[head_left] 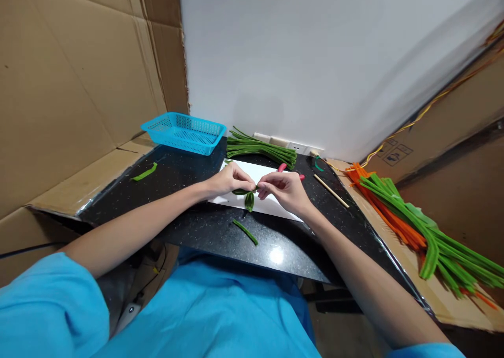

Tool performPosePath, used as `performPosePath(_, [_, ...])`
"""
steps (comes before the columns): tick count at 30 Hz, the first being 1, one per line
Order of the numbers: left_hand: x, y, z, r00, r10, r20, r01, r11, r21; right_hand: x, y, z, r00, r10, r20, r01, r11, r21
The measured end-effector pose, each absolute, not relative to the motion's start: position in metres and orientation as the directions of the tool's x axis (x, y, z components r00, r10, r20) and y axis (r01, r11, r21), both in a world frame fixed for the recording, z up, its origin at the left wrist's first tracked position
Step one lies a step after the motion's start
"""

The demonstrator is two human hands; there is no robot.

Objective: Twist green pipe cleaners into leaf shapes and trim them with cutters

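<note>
My left hand (233, 180) and my right hand (284, 188) meet over a white sheet (271, 208), both with pinched fingers. Between them is a dark green leaf-shaped piece (249, 201), seemingly bent from fuzzy chenille stems. One leaf lobe hangs down below the fingertips, and another extends beneath my left hand. The right fingertips pinch the piece near its centre, though the exact grip is partly hidden. Closer to my body, a short green chenille stem (245, 232) lies on the black tabletop (197, 224).
Behind the sheet lie a bundle of green stems (260, 149) and red handles (282, 167), partly covered. A blue basket (185, 132) stands back left, near a green strip (145, 172). To the right are a wooden stick (331, 191), orange strips (388, 213) and bright green strips (433, 237).
</note>
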State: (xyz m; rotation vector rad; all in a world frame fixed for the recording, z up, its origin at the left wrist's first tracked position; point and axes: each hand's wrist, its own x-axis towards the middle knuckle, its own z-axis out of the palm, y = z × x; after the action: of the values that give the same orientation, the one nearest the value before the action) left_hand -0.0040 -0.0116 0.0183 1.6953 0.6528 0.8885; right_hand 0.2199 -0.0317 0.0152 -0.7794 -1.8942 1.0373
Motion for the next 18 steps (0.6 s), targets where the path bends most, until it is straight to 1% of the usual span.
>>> performPosePath(4, [-0.003, -0.010, 0.015, 0.564, 0.787, 0.250, -0.013, -0.294, 0.956, 0.221, -0.034, 0.017, -0.507, 0.760, 0.408, 0.234, 0.576, -0.783])
performPosePath(7, [0.000, -0.010, 0.013, 0.548, 0.789, 0.277, -0.014, -0.322, 0.947, 0.219, -0.039, 0.020, -0.472, 0.755, 0.455, 0.301, 0.623, -0.722])
performPosePath(9, [0.002, -0.011, 0.012, 0.530, 0.789, 0.309, -0.002, -0.364, 0.931, 0.216, -0.040, 0.021, -0.436, 0.770, 0.466, 0.317, 0.616, -0.721])
performPosePath(11, [0.004, -0.013, 0.010, 0.507, 0.785, 0.356, 0.022, -0.424, 0.905, 0.213, -0.040, 0.019, -0.409, 0.791, 0.454, 0.312, 0.589, -0.746])
performPosePath(14, [0.004, -0.017, 0.010, 0.476, 0.750, 0.459, 0.080, -0.557, 0.826, 0.208, -0.037, 0.014, -0.392, 0.826, 0.404, 0.289, 0.528, -0.798])
performPosePath(18, [0.000, -0.020, 0.014, 0.510, 0.609, 0.608, 0.183, -0.767, 0.615, 0.203, -0.034, 0.009, -0.393, 0.842, 0.370, 0.273, 0.491, -0.828])
